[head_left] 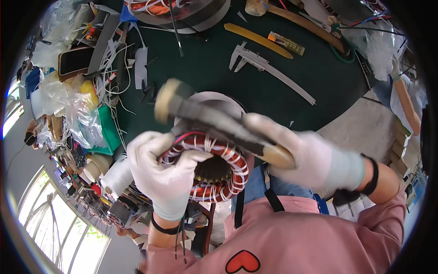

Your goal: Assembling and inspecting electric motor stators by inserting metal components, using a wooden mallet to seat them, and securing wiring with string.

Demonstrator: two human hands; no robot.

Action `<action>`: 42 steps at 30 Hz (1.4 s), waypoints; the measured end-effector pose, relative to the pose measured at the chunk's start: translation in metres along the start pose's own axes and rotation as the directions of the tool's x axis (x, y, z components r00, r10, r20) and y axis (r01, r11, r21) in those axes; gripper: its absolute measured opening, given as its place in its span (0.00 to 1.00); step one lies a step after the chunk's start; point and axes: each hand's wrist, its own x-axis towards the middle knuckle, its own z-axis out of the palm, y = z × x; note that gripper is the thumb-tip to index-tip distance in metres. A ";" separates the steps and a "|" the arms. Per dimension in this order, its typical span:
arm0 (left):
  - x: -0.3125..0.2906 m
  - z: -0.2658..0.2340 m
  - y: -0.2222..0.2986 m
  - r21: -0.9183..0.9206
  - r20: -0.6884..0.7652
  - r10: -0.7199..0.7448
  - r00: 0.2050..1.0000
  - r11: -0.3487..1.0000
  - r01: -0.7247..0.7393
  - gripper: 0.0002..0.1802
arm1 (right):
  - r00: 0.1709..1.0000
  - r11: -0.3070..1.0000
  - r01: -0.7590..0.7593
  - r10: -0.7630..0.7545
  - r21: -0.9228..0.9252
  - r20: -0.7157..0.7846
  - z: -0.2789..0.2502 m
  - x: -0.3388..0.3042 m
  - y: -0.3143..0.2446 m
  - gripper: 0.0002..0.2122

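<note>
My left hand (160,176), in a white glove, grips the near-left rim of a motor stator (238,171), its fingers bent over the coil ring. The stator has red-brown copper windings tied with white cord, red and dark lead wires, and a grey metal body. My right hand (310,157), gloved too, is closed around the handle of a mallet (214,119). The mallet is smeared by motion and passes above the stator's far side, its pale head (168,101) to the left. Whether the head touches anything cannot be made out.
On the dark green tabletop (200,73) lie a caliper (269,68), a yellow strip (258,40), a lighter-sized packet (286,43) and a wooden-handled hammer (296,19). Another stator (182,18) stands at the far edge. Wires, plastic bags and a phone (77,60) crowd the left.
</note>
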 end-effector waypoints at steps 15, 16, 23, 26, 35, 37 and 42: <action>-0.003 -0.010 0.000 0.096 0.022 0.083 0.996 0.992 -0.084 0.29 | 0.620 0.252 -0.671 0.706 0.697 0.343 -0.020 0.005 0.050 0.10; -0.006 -0.009 0.001 0.089 0.025 0.083 0.996 0.992 -0.085 0.29 | 0.633 0.233 -0.459 0.763 0.857 0.132 -0.020 -0.002 0.057 0.10; -0.008 -0.012 -0.004 0.097 -0.020 0.020 1.000 0.995 -0.018 0.28 | 0.711 0.395 -0.700 0.467 0.595 0.526 -0.017 0.027 0.024 0.31; -0.004 -0.003 0.008 0.104 -0.002 0.086 0.996 0.991 -0.086 0.27 | 0.866 -0.399 0.027 0.467 0.916 0.178 0.034 -0.084 0.073 0.25; -0.007 -0.004 0.008 0.086 -0.025 0.023 0.999 0.996 -0.021 0.28 | 0.994 0.924 -0.068 0.030 0.377 0.104 0.007 -0.017 0.002 0.27; -0.006 0.002 -0.003 0.045 -0.059 0.025 0.998 0.999 -0.022 0.28 | 0.947 0.761 -0.315 0.215 0.567 0.237 -0.003 -0.010 -0.057 0.27; -0.010 -0.008 0.000 0.094 -0.038 0.021 0.999 0.995 -0.018 0.29 | 0.913 0.603 -0.318 0.402 0.731 0.066 0.008 -0.008 -0.023 0.34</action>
